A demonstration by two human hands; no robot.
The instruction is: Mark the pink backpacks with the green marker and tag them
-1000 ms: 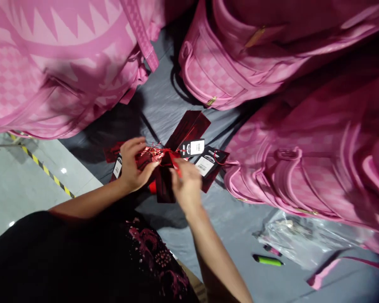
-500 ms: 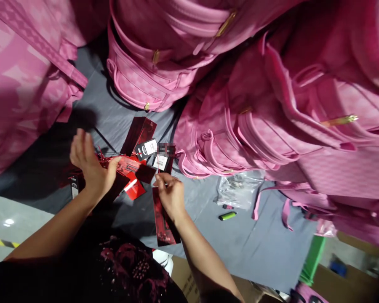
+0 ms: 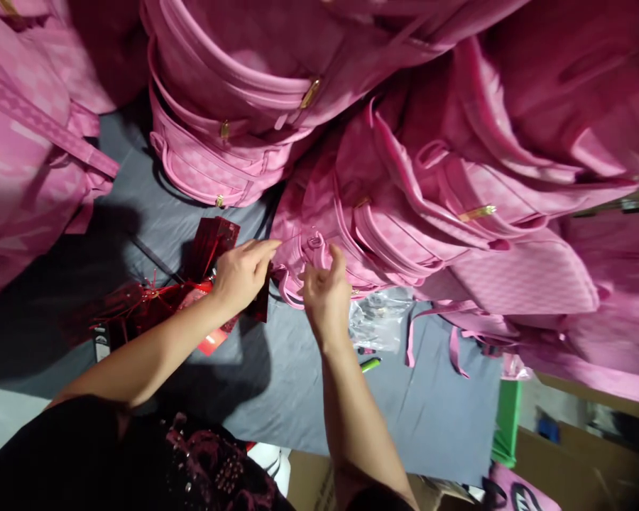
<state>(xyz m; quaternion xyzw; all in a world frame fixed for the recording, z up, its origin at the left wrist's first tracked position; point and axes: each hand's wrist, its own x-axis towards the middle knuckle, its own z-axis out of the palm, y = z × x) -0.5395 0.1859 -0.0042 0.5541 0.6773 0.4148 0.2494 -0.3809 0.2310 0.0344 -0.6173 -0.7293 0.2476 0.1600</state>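
Observation:
My left hand [image 3: 241,277] reaches over the red hang tags, its thumb and fingers pinched together beside the lower pocket of a pink checked backpack [image 3: 394,220]. What it pinches is too fine to make out. A dark red tag [image 3: 260,306] shows just below its fingers. My right hand [image 3: 327,298] is in front of the same backpack, fingers curled in near a small pink strap loop [image 3: 315,241]; whatever lies in its grip is hidden. More glossy red tags [image 3: 213,245] with red strings lie in a pile under and left of my left forearm.
Another pink backpack [image 3: 218,156] stands behind my hands, and one more [image 3: 32,142] is at the left. A clear plastic bag [image 3: 383,319] and a green lighter-like object [image 3: 371,365] lie right of my right hand on the grey cloth-covered table [image 3: 405,419]. A green bin [image 3: 505,419] stands beyond the table's edge.
My left hand has left the tag pile, moved right and closed from spread to pinched. My right hand has moved up and right from the tags to the backpack. The view has shifted.

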